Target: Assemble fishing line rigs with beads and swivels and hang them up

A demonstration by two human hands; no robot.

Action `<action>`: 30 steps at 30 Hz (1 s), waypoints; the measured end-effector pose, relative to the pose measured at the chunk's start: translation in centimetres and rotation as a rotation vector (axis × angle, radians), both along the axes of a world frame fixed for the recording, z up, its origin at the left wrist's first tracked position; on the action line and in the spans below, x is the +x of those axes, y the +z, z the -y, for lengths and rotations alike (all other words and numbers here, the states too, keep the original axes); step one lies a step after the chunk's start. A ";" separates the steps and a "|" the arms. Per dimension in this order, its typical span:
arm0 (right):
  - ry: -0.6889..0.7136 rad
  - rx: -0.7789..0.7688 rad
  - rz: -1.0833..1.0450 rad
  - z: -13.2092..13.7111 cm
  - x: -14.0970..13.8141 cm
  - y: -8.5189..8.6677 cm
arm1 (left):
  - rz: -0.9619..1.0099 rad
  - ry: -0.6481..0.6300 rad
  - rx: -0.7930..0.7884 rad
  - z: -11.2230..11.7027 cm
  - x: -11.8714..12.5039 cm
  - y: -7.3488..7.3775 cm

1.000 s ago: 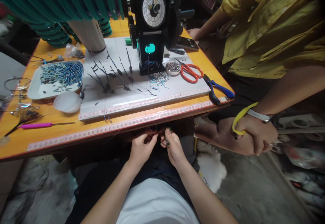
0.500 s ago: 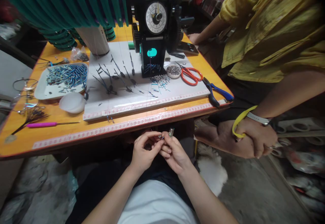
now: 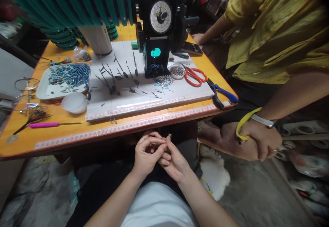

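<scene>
My left hand (image 3: 147, 155) and my right hand (image 3: 177, 162) meet in front of the table edge, above my lap. Thumb and fingers of both are pinched together at the tips. What the left fingertips hold is too small to make out. A small shiny metal piece (image 3: 169, 136) shows at the tip of my right thumb; its kind is unclear, and anything else in that pinch is hidden. Thin lines hang from the large green-banded reel (image 3: 102, 2), beside a black winding machine (image 3: 156, 45) with a round dial (image 3: 160, 16).
A white board (image 3: 123, 103) carries dark corded pieces, beads, a small bowl (image 3: 177, 72), red-handled scissors (image 3: 195, 77) and blue pliers (image 3: 223, 93). Left are a tray (image 3: 42, 86) of blue tubes, a translucent bowl (image 3: 74, 103) and a pink-handled tool (image 3: 43, 125). A person (image 3: 277, 42) sits at right.
My fingertips have drawn closer together, and my right hand has tilted. Less of the metal piece at the right thumb shows now. The view has shifted slightly.
</scene>
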State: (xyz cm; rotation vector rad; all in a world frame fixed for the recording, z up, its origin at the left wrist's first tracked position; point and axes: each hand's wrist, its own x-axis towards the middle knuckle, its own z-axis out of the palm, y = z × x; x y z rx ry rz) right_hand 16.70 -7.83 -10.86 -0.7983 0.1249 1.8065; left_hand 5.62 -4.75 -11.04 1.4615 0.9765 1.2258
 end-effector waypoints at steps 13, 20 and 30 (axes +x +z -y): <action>0.058 0.005 0.206 -0.2 2.5 -2.6 | -0.224 0.012 0.133 -0.7 -0.4 -3.8; 0.162 -0.042 0.240 -0.3 1.8 -3.7 | -0.285 0.069 0.148 -0.7 -0.4 -5.0; 0.160 -0.093 0.255 -0.6 1.3 -4.3 | -0.328 0.104 0.146 -0.9 -0.3 -5.4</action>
